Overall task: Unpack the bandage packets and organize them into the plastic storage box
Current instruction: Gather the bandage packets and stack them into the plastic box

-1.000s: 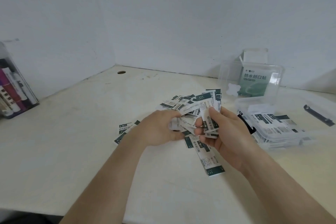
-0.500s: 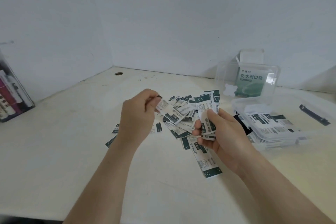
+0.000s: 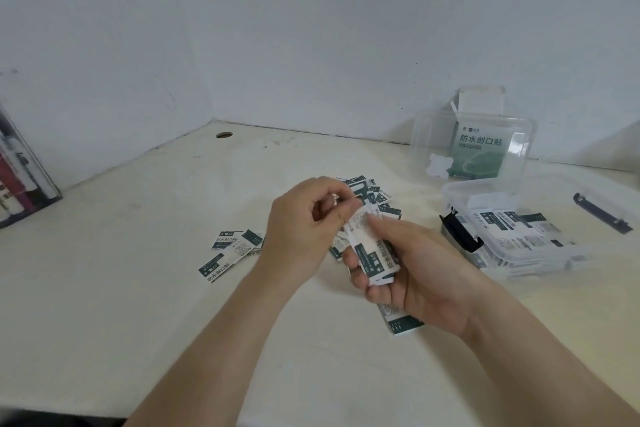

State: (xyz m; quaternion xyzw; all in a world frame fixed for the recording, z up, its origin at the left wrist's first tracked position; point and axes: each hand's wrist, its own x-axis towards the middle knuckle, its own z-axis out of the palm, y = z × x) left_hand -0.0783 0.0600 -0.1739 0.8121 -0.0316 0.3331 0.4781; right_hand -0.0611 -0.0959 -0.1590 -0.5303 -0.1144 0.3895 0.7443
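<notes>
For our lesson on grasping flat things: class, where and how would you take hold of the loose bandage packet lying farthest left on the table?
The bandage packet lies flat on the table, its right end against a second packet. Probably come from above at the free left end, lift that edge with a fingertip, then pinch both faces.

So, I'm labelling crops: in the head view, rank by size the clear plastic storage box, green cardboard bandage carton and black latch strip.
clear plastic storage box
green cardboard bandage carton (farther away)
black latch strip

Marker case (image 3: 21, 184), desk hole (image 3: 224, 135), black clip (image 3: 601, 215)
</notes>
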